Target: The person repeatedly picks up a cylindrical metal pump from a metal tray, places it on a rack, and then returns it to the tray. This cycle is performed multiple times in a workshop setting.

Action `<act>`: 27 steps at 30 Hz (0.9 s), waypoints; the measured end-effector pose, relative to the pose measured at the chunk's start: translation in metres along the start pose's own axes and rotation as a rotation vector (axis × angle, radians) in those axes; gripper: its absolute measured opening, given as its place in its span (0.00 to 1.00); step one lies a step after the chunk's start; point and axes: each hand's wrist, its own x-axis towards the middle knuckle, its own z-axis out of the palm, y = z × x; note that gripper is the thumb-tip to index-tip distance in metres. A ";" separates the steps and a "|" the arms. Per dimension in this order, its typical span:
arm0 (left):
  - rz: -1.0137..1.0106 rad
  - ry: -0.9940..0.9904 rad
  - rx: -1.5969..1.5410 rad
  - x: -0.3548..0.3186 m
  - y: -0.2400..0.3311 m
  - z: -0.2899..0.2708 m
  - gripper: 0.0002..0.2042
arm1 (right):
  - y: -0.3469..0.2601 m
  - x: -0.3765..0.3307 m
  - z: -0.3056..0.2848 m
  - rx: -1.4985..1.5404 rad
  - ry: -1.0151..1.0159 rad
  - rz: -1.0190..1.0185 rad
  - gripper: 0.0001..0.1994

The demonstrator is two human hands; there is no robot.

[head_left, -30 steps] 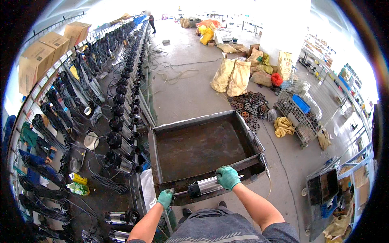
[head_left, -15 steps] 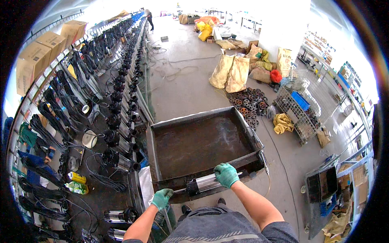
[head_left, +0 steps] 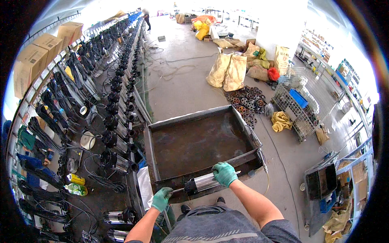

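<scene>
A silver cylindrical motor (head_left: 206,182) with a black end piece lies sideways across the near ledge of a dark metal tray (head_left: 198,143). My right hand (head_left: 225,174), in a green glove, is wrapped over its right end, and a thin shaft sticks out beyond. My left hand (head_left: 162,198), gloved too, is closed on a thin metal rod (head_left: 177,190) that reaches the black end; whether it is a tool or part of the motor cannot be made out. The tray holds a dark, wet-looking layer.
Rows of similar motors (head_left: 117,162) with coiled black cables run along the left. Two bottles (head_left: 76,179) stand there. Black pulley wheels (head_left: 247,101), sacks (head_left: 235,73) and a wire cage cart (head_left: 296,103) are ahead right. A person (head_left: 146,19) stands far off.
The view has shifted slightly. Both hands keep their grip, and the motor stays in nearly the same place at the tray's near ledge.
</scene>
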 end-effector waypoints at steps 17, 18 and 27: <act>-0.003 -0.086 0.111 -0.008 -0.001 0.001 0.24 | -0.001 -0.002 -0.003 0.007 0.000 0.005 0.08; 0.029 -0.091 0.157 -0.010 -0.005 0.000 0.22 | -0.001 -0.002 -0.002 0.005 -0.004 0.002 0.08; -1.063 -0.147 -0.944 0.026 -0.015 0.002 0.11 | -0.002 0.002 -0.003 -0.009 0.012 0.002 0.07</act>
